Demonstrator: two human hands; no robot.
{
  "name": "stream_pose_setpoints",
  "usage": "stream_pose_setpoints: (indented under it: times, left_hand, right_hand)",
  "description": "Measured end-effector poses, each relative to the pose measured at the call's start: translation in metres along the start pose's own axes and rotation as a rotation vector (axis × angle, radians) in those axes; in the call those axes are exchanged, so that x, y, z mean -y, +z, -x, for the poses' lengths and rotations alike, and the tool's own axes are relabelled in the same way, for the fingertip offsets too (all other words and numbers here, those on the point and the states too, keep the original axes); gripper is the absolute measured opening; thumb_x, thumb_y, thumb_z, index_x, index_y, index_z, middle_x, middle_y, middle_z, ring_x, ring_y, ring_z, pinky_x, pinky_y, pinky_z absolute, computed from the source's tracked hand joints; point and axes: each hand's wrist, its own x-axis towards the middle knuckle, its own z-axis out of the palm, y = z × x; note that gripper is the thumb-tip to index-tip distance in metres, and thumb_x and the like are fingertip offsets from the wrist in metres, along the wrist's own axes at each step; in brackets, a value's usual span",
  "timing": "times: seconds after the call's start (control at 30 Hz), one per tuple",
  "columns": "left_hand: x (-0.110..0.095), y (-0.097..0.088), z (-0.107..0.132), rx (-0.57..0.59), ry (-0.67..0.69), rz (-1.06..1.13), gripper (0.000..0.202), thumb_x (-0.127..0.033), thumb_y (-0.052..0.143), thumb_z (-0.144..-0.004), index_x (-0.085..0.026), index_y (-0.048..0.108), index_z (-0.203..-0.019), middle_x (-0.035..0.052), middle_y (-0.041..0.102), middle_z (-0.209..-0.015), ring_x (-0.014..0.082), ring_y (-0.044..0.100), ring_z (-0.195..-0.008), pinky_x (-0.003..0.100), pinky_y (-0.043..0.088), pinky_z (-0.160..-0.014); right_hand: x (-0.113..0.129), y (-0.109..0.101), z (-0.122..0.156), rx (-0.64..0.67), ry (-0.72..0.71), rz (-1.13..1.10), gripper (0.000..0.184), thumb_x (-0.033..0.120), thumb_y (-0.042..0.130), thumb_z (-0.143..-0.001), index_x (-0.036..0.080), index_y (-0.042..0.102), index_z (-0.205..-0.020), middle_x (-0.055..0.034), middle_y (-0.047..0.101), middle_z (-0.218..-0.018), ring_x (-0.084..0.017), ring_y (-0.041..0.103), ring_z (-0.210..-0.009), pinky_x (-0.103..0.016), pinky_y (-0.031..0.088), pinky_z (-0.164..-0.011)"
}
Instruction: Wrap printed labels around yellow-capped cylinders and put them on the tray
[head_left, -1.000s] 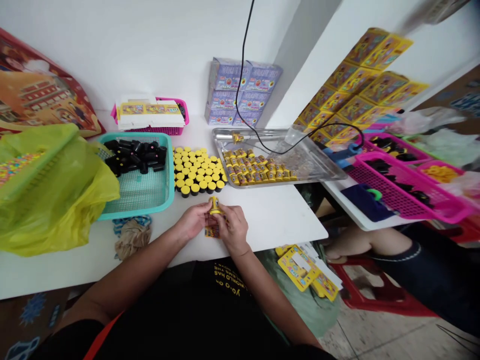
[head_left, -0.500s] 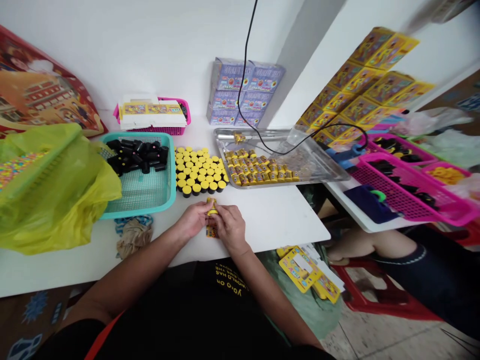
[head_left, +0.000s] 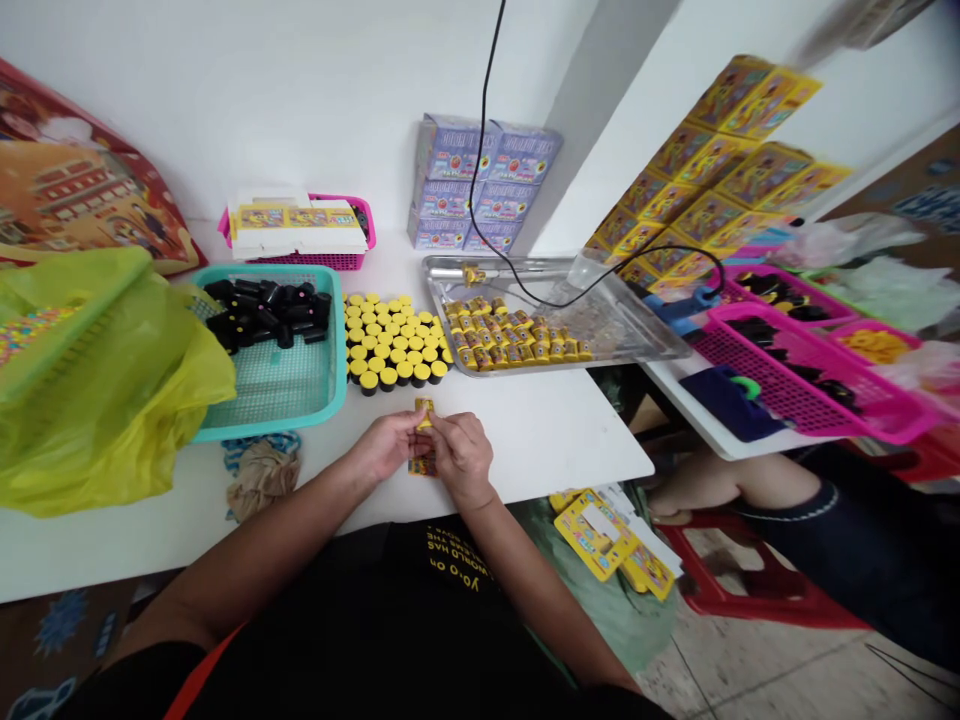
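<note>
Over the white table, my left hand pinches a small yellow-labelled container between thumb and fingers. My right hand is closed on the container's near side, its fingertips pressed against the yellow surface. Below the fingers lies a printed label sheet, partly covered by the hands. Just beyond are many black tubs with yellow lids, standing close together. A metal tray behind and to the right bears rows of yellow-labelled containers.
On the left stand a turquoise basket of black tubs and a yellow plastic bag. A crumpled cloth lies near the front edge. A black cable hangs over the tray. Another person's leg is at right, beside pink baskets.
The container has turned slightly in my fingers, and more of its printed side shows. My right fingers have curled in closer. The whole view has shifted a little.
</note>
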Motion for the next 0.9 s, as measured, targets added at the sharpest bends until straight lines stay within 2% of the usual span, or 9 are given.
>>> stream_pose_setpoints:
  times: [0.3,0.47,0.57,0.63,0.7,0.8,0.9]
  left_hand:
    - [0.0,0.002,0.002,-0.015,-0.016,-0.004,0.018,-0.027,0.068,-0.083,-0.011,0.063,-0.078,0.0065,0.066,-0.073,0.0121,0.063,-0.064,0.023,0.051,-0.065]
    - [-0.006,0.006,0.006,0.01,0.036,-0.09,0.019,-0.03,0.064,-0.086,-0.016,0.06,-0.099,0.0054,0.068,-0.071,0.0175,0.066,-0.058,0.027,0.051,-0.056]
    - [-0.009,0.007,0.006,0.029,0.014,-0.118,0.024,-0.037,0.06,-0.088,-0.013,0.061,-0.09,0.0087,0.069,-0.07,0.018,0.067,-0.057,0.026,0.05,-0.055]
    - [-0.01,0.008,0.005,0.033,0.005,-0.119,0.031,-0.042,0.061,-0.087,-0.012,0.06,-0.081,0.0093,0.068,-0.068,0.0169,0.066,-0.056,0.024,0.049,-0.054]
    - [-0.008,0.008,0.005,0.031,0.037,-0.097,0.032,-0.043,0.066,-0.084,-0.012,0.06,-0.078,0.0074,0.067,-0.067,0.0152,0.064,-0.056,0.023,0.047,-0.052]
    - [-0.005,0.01,0.006,0.042,0.094,-0.072,0.033,-0.042,0.072,-0.079,-0.012,0.061,-0.079,0.0064,0.066,-0.07,0.015,0.064,-0.06,0.023,0.048,-0.054]
    - [-0.003,0.011,0.007,0.014,0.086,-0.103,0.036,-0.046,0.072,-0.077,-0.012,0.059,-0.082,0.0053,0.066,-0.07,0.0149,0.063,-0.058,0.024,0.049,-0.052]
  right_hand:
    - [0.0,0.0,0.001,-0.014,0.089,-0.105,0.017,0.016,0.057,-0.089,0.023,0.07,-0.096,-0.003,0.062,-0.071,-0.018,0.058,-0.07,-0.034,0.05,-0.065]
    - [0.003,-0.003,-0.005,0.015,0.333,-0.275,0.012,0.026,0.061,-0.088,0.022,0.071,-0.084,-0.0013,0.065,-0.073,-0.015,0.061,-0.067,-0.03,0.052,-0.063]
    - [0.004,-0.003,-0.006,0.061,0.528,-0.383,0.016,0.034,0.06,-0.089,0.022,0.071,-0.09,-0.002,0.07,-0.081,-0.016,0.065,-0.074,-0.03,0.054,-0.07]
    - [0.005,-0.004,-0.006,0.081,0.594,-0.457,0.022,0.038,0.058,-0.09,0.021,0.069,-0.098,-0.0027,0.071,-0.086,-0.017,0.067,-0.078,-0.031,0.055,-0.073]
    - [0.007,-0.005,-0.007,0.133,0.566,-0.469,0.031,0.04,0.064,-0.086,0.021,0.065,-0.11,-0.0025,0.07,-0.087,-0.017,0.066,-0.077,-0.032,0.055,-0.073]
    - [0.01,-0.007,-0.01,0.224,0.433,-0.328,0.048,0.038,0.075,-0.075,0.023,0.061,-0.118,-0.002,0.067,-0.09,-0.017,0.064,-0.074,-0.032,0.054,-0.07]
    - [0.013,-0.008,-0.015,0.214,0.375,-0.199,0.031,0.034,0.071,-0.076,0.023,0.065,-0.105,-0.0011,0.063,-0.083,-0.016,0.062,-0.07,-0.03,0.053,-0.067]
